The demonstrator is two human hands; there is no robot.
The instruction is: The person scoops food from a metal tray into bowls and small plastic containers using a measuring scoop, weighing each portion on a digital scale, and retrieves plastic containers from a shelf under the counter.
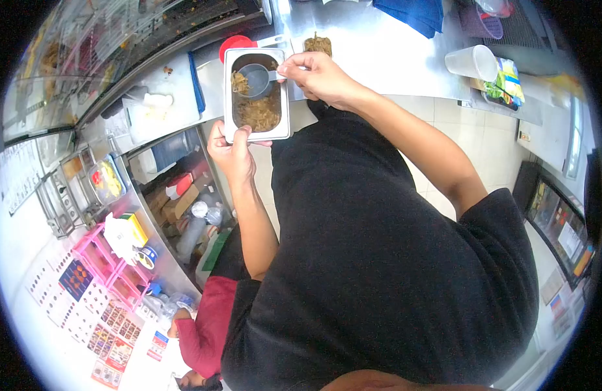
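Note:
A rectangular metal container point(284, 117) holds brownish shredded food point(260, 116). My left hand point(234, 153) grips its near end, thumb over the rim. In my right hand point(314, 77) is the handle of a translucent round scoop point(254, 83), pinched between thumb and fingers. The scoop sits inside the container, with some of the shredded food at its left side. Beyond the container lies a red round scoop point(236, 44) with a pale handle. A small heap of similar brownish food point(318, 45) rests on the metal counter, just beyond my right hand.
The metal counter point(385, 58) bears a blue cloth point(415, 16), a translucent cup point(471, 63) and colourful packets point(507, 83) to the right. A white cutting board point(164, 107) lies left. At lower left is another person in a red sleeve point(210, 322), near pink racks point(105, 257).

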